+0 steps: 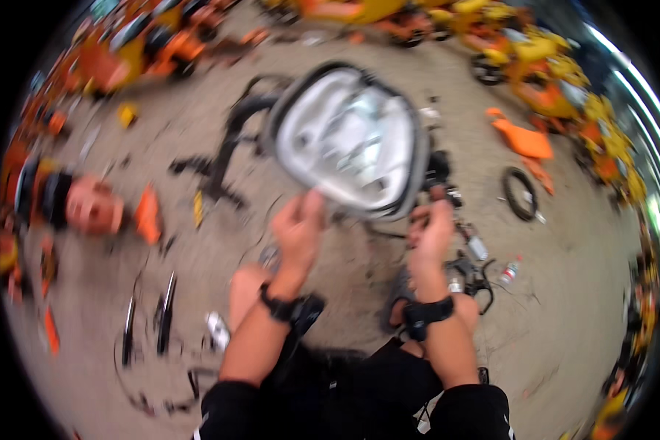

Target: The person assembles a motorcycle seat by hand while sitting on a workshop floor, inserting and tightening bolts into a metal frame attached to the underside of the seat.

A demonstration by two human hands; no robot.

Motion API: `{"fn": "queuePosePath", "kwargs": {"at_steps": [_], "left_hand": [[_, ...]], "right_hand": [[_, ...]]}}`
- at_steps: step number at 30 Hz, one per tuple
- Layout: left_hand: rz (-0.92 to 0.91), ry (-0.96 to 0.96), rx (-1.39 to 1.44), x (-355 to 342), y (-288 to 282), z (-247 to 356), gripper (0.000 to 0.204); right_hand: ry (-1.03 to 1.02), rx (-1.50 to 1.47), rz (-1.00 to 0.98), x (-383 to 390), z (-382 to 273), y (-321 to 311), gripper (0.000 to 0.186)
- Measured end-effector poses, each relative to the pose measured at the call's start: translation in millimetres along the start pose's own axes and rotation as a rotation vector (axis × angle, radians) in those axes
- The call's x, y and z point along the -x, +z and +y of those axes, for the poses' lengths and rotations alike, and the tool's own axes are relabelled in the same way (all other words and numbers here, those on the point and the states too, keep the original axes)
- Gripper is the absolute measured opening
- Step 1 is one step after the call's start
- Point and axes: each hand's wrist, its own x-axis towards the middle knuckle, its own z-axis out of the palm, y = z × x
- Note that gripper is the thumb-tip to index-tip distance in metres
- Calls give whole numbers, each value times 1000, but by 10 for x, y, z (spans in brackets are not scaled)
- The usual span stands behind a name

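Note:
A rounded, dark-rimmed headlight-like housing (330,183) with a pale, glossy inside is in front of me, above the floor at upper middle. My left hand (299,229) is closed at its lower left rim, the fingers curled against the edge. Just off its lower right corner is my right hand (430,233), fingers bent and pinched together; motion blur hides what they hold, if anything. Behind the housing's left side shows a black tubular frame (231,143).
A black ring (519,193), an orange panel (522,138) and a small bottle (511,271) lie to the right. Shock-absorber-like rods (167,315) and an orange piece (147,214) lie left. Yellow and orange scooters (543,73) line the far edge.

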Motion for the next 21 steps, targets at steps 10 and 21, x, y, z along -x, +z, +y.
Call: {"fn": "queuePosePath", "kwargs": {"at_steps": [10,21], "left_hand": [[105,301,36,81,-267,166,34],[5,542,760,217,-702,1695,64]], "right_hand": [[-197,-267,-592,358,-632,154,41],[-344,-488,-1208,842,-1565,864,31]]}}
